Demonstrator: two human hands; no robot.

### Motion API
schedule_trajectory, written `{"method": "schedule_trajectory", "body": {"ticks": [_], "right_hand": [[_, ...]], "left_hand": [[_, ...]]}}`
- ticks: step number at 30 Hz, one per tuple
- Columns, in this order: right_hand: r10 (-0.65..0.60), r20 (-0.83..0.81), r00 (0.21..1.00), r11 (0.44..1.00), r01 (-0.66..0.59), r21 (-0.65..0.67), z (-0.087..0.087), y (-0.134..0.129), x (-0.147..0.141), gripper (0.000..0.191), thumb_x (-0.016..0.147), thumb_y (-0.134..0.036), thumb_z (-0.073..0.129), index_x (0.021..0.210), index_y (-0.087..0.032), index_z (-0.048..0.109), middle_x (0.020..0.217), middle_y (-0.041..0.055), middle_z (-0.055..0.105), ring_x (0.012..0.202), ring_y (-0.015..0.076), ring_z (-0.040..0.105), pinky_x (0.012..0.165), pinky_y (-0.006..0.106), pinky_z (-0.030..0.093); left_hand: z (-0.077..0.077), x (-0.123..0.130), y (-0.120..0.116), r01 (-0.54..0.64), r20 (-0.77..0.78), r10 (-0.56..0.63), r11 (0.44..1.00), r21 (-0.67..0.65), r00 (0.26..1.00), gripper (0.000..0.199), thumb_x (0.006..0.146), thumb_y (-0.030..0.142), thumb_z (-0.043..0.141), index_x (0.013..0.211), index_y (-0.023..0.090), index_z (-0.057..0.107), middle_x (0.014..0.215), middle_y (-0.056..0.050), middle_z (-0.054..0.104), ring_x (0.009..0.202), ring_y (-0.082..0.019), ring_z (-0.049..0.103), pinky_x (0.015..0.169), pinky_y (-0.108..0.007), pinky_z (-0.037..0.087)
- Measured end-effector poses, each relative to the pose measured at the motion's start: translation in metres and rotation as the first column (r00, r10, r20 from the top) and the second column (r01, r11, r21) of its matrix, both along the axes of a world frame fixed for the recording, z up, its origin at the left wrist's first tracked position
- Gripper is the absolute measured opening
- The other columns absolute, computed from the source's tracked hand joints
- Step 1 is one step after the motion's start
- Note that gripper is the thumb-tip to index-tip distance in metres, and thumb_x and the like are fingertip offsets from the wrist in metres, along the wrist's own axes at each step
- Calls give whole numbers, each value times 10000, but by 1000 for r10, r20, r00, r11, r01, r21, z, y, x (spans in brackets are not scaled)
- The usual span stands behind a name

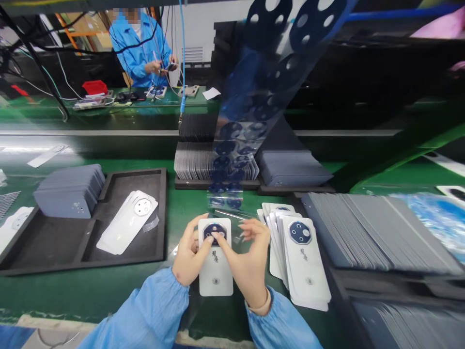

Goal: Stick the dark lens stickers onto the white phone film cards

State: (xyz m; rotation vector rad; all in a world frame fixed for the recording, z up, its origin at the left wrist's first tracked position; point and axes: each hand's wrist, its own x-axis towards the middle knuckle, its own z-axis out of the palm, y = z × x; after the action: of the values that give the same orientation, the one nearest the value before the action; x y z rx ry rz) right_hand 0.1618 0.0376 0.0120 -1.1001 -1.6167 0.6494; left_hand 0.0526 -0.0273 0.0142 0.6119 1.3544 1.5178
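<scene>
A white phone back cover (216,266) with a dark blue camera sticker lies upright in front of me on the green bench. My left hand (191,252) grips its left edge, thumb on the sticker area. The thumb of my right hand (250,257) presses on the same dark camera sticker, while its other fingers are spread apart in the air to the right. To the right of that hand, several white back covers (307,261) with dark camera stickers lie fanned in a pile. A clear strip with dark round stickers (238,131) hangs down just beyond my hands.
On the left, a black tray (131,242) bears white covers (127,223) and a row of grey panels (69,191). More grey panels stand in racks behind (214,162) and at right (381,232). Across the bench, a person in blue (141,48) handles a small object.
</scene>
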Motion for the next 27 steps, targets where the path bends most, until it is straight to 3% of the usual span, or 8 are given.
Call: {"method": "schedule_trajectory", "body": {"ticks": [3,6,8,12,16,18,23,27], "right_hand": [[155,-52,987,970,-162,-181,1,3,1,421,750,-363,758,1092,-208,567,1021,74,635,819,208,611,707,338,499],[297,-116,948,888,-319,-333,5,5,2,185,846,-375,655,935,-218,615,829,22,676,716,183,630,650,291,504],[318,-168,933,856,-359,-371,7,7,3,180,899,-393,588,885,-216,621,756,8,674,662,169,626,613,269,501],[409,-289,866,786,-495,-371,4,12,7,235,943,-407,529,1033,-224,645,1009,48,722,900,197,682,781,298,537],[524,-468,712,611,-697,-376,0,13,10,406,923,-381,563,1304,-251,510,1277,78,638,1101,222,643,921,370,524],[527,-489,696,580,-714,-392,-1,12,8,470,884,-364,613,1318,-244,478,1279,83,627,1093,227,645,919,380,529],[401,-260,878,768,-477,-428,-4,1,1,568,757,-324,733,1261,-226,488,1189,75,637,962,232,672,854,376,558],[317,70,946,929,-295,-222,-12,-22,-2,940,717,-302,769,1496,-234,249,1491,162,392,1227,325,556,965,463,526]], "left_hand": [[-2,2,0,75,-23,-75,997,6,997,601,821,334,718,1345,212,449,1022,-94,744,809,-200,722,688,-271,563],[-4,4,0,121,-22,-121,993,12,992,591,797,310,745,1307,218,460,974,-75,747,771,-180,713,659,-250,555],[-4,3,1,131,7,-132,991,26,991,599,789,312,756,1295,220,449,938,-65,748,717,-166,704,619,-239,548],[-2,-2,3,115,68,-119,991,63,991,576,803,353,746,1272,208,444,904,-64,751,697,-177,710,607,-252,548],[1,-5,5,50,88,-53,998,37,995,535,821,408,719,1235,204,449,881,-61,759,669,-189,714,596,-264,542],[1,-5,5,30,90,-32,999,26,995,527,823,435,707,1222,211,445,852,-51,761,657,-195,715,584,-264,535],[-3,-3,4,8,31,-8,1000,-6,999,462,845,501,650,1172,223,478,837,-36,760,674,-190,713,601,-256,525],[-10,-8,1,-77,-38,78,997,19,996,460,847,498,649,1184,242,469,923,-36,757,746,-185,714,671,-268,538]]}}
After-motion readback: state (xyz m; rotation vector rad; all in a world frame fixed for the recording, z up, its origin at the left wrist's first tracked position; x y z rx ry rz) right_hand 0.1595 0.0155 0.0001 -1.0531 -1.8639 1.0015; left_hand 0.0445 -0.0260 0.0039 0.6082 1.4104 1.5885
